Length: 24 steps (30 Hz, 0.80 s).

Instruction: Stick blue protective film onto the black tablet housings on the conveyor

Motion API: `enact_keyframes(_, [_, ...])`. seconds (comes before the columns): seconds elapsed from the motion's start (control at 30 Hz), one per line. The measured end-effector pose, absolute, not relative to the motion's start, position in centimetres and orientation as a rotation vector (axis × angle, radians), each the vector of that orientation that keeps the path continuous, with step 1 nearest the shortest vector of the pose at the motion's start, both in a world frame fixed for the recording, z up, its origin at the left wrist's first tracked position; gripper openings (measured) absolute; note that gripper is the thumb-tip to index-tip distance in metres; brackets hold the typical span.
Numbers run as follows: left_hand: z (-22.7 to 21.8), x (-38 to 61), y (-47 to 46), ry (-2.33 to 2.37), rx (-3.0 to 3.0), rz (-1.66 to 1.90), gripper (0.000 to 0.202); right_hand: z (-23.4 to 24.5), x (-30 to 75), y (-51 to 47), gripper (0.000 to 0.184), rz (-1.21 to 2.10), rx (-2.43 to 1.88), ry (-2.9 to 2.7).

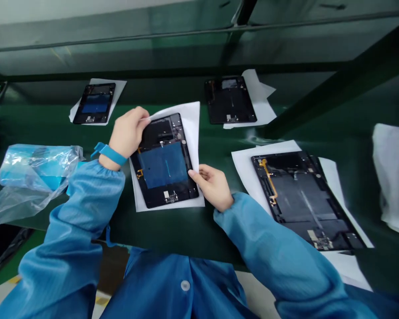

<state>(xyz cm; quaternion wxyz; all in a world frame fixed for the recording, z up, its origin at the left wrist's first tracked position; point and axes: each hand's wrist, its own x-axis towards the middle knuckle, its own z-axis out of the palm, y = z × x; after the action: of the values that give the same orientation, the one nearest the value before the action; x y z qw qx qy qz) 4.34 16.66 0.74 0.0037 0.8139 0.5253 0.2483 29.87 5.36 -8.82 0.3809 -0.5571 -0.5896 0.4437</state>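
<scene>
A black tablet housing [182,195] with its inside facing up lies on a sheet of white paper [193,133] before me, slightly tilted to the left. A blue film [159,166] covers its middle. My left hand [128,133], with a blue wrist strap [109,155], is closed at the upper left corner, fingertips pinching the edge of the housing and paper. At the lower right edge my right hand [213,184] is closed too, its thumb on the housing's rim and its fingers partly hidden beside the paper.
On the green bench [213,239], a stack of tablet housings [295,195] with paper lies at right. Two more, a small housing [95,104] and a larger housing [231,99], lie at the back. A plastic bag [40,170] holds blue sheets. A dark post [335,84] slants at right.
</scene>
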Motion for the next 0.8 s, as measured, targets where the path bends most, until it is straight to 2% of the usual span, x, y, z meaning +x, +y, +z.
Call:
enact_keyframes(0.1, [1.7,3.5,15.6,1.859,2.53,1.034,0.03,-8.7,28.2,11.0,0.039,1.005,-1.466,-1.51])
enact_keyframes(0.17, [1.1,3.4,14.0,1.837,2.526,1.078,0.039,-8.5,27.2,16.3,0.034,0.912,-1.531,-1.517])
enact_keyframes(0.3, [-2.3,3.9,10.5,1.626,2.493,0.813,0.032,-7.7,25.3,26.5,0.029,0.739,-1.742,-1.503])
enact_keyframes(0.43, [-6.2,4.4,9.0,1.559,2.448,0.652,0.027,-7.2,25.2,31.1,0.024,0.637,-1.909,-1.559])
enact_keyframes(0.7, [-9.5,4.9,9.5,1.518,2.452,0.599,0.031,-8.2,38.1,29.7,0.063,0.157,-2.324,-1.415])
enact_keyframes(0.77, [-9.6,4.9,9.6,1.521,2.452,0.604,0.032,-8.6,40.8,30.1,0.065,0.134,-2.394,-1.381])
enact_keyframes(0.8, [-9.6,4.9,9.6,1.522,2.452,0.606,0.033,-8.9,41.7,30.4,0.061,0.123,-2.409,-1.388])
